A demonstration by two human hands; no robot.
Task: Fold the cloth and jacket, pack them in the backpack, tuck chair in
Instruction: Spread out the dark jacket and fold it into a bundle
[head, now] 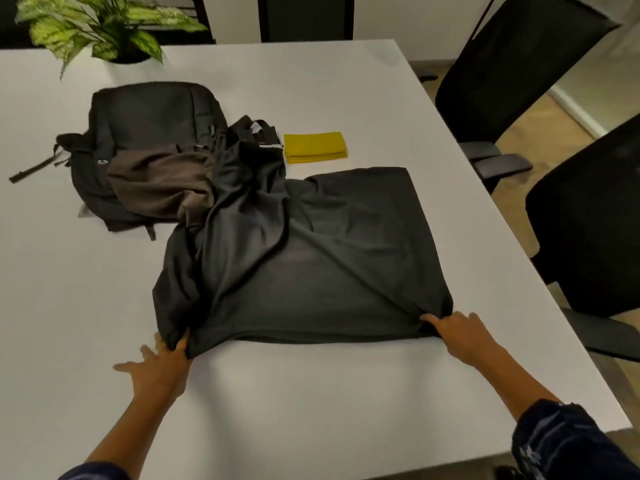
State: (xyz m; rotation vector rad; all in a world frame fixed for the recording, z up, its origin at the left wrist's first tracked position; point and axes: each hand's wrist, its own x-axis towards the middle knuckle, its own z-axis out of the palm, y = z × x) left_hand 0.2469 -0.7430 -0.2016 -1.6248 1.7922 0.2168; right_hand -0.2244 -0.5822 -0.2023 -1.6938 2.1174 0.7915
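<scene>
Lying spread across the white table [346, 98], the dark jacket [311, 254] has its near hem pinned at both corners: the left hand [162, 365] pinches the bunched near-left corner between thumb and a finger while its other fingers splay loose, and the right hand [457, 329] has its fingers curled into the near-right corner, where the fabric puckers toward the grip. Between the two grips the hem runs fairly taut and flat; beyond the left grip the cloth is gathered in deep folds, and the far end of the jacket climbs crumpled toward the backpack [145, 133]. A brown garment [159, 185] lies over the backpack's front, touching the jacket's far folds. Beyond the right grip, well apart from it, a yellow cloth [315, 147] sits already folded in a neat rectangle — so the jacket looks to be the piece now being worked. Two black chairs [519, 64] stand off the table's right edge, and a potted plant [104, 29] at the far left. The likely trouble lies on the left — that light pinch could slip if the hem is tugged, and any fold made over the bunched side would trap creases or drag the brown garment along.
</scene>
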